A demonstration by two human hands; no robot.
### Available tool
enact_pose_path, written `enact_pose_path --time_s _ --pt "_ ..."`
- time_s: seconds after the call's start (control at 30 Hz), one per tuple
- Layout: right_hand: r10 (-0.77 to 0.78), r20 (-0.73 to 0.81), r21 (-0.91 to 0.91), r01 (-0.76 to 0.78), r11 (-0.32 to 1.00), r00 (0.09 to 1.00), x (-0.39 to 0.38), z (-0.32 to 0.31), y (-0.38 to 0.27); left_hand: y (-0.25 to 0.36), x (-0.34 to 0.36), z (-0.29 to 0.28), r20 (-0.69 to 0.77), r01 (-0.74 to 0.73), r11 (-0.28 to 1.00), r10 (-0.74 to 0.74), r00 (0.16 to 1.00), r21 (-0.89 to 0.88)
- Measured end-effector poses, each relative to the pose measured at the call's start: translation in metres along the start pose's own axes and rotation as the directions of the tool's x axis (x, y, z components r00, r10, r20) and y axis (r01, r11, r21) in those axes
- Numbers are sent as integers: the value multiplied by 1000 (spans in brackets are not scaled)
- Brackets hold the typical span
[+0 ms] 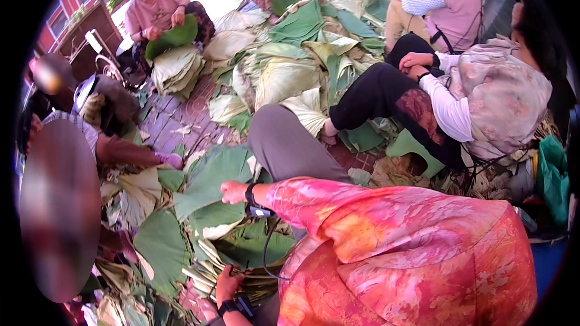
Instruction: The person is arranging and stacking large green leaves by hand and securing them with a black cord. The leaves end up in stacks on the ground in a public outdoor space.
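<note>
My right hand [232, 192] is closed at the edge of a large green lotus leaf [211, 175] spread out before my knee. Lower in the view, my left hand [228, 284] grips the side of a stack of folded lotus leaves [208, 259], its fingers partly hidden. Dark bands with small devices circle both my wrists, and a cable runs from the right one. A broad green leaf [162, 250] lies left of the stack. Another dark green leaf [260, 247] rests between my two arms.
A big heap of green and pale dried leaves [284, 78] covers the paving [181, 115]. Several people sit around it; one person [160, 12] at the far left handles a leaf over a pile [176, 72]. A person in black trousers [386, 96] sits close on my right.
</note>
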State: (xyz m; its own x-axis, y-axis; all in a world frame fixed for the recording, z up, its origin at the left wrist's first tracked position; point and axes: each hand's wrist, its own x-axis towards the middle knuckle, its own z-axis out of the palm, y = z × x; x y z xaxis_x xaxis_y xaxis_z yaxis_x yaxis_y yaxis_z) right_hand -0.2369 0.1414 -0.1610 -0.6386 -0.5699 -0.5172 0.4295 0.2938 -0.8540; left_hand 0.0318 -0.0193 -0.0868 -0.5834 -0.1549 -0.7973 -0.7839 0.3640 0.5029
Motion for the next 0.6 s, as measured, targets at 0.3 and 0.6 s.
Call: enact_pose_path --time_s 0.3,0.6 --pt "-355 525 -524 623 581 773 -42 74 74 -17 46 -1 -58 -38 921 65 996 387" --pt "201 587 -529 184 828 784 -79 105 83 -12 32 6 -87 -137 905 186 979 403"
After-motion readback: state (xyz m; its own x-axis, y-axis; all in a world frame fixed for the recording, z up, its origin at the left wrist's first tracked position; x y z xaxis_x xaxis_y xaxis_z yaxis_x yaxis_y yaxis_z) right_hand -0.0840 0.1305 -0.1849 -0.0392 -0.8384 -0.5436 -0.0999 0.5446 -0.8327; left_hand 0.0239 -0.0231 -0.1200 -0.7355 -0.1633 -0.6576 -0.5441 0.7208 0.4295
